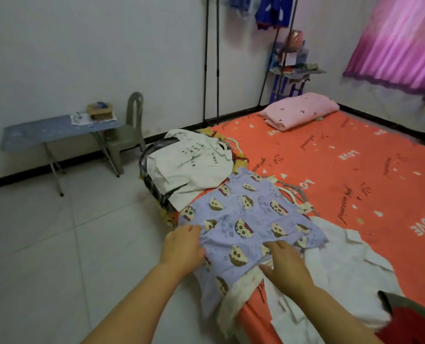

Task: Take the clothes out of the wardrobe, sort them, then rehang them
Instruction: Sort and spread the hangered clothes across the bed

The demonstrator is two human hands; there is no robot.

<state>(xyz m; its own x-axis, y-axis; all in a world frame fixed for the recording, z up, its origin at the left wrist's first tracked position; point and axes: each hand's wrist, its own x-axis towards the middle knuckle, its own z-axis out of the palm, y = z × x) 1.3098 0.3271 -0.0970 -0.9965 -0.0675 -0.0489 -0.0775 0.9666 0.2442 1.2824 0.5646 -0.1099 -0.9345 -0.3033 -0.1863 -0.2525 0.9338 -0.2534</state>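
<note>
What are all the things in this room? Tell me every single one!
purple top: one, lilac with cartoon faces, mattress edge, under both hands
printed T-shirt: one, cream, on the pile behind it
white shirt: one, white, right of the purple top
hangers: several, pale, under the clothes
mattress: one, orange sheet, on the floor
pink bedding: one, folded, far end of the mattress
clothes rack: one, black, by the wall
hanging clothes: a few, blue, top of the rack
folding table: one, blue, left wall
chair: one, grey-green, beside the table
curtain: one, pink-purple, top right
left hand: one, at the top's left edge
right hand: one, fingers flat on the top's hem
</note>
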